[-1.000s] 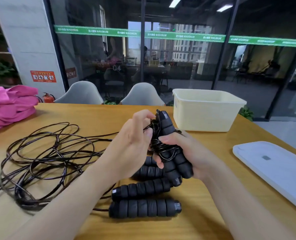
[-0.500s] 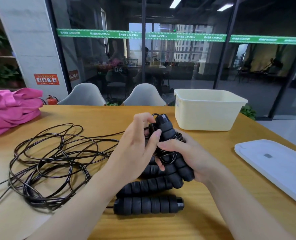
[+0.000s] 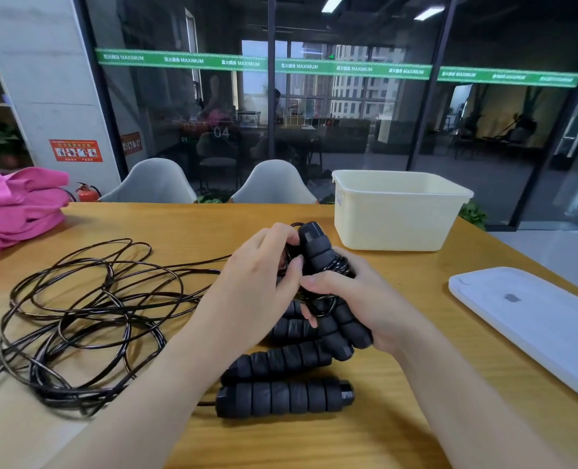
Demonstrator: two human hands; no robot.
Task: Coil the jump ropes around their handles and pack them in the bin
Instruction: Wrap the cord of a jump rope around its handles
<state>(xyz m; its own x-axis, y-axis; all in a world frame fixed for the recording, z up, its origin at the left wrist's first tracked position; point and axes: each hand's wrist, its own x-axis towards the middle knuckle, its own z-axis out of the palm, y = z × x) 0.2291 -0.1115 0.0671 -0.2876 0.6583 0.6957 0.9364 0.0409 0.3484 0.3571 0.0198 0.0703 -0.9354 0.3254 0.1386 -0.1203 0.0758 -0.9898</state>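
Observation:
My right hand point(image 3: 358, 306) grips a pair of black foam jump rope handles point(image 3: 318, 248) held upright over the table, with thin black cord wound around their middle. My left hand point(image 3: 257, 289) presses against that bundle from the left, fingers pinching the cord near the handles' top. Below them, more black handles point(image 3: 284, 397) lie flat on the wooden table point(image 3: 399, 384). A loose tangle of black rope point(image 3: 88, 316) spreads over the table's left half. The cream plastic bin point(image 3: 395, 211) stands behind the hands at the far right; I see nothing in it.
A white lid point(image 3: 531, 319) lies flat at the right edge of the table. Pink cloth point(image 3: 13, 208) is piled at the far left corner. Two grey chairs point(image 3: 274, 184) stand behind the table against a glass wall.
My left hand's fingers have closed further onto the cord at the top of the held handles. The bundle stays in my right hand. The view has tilted slightly.

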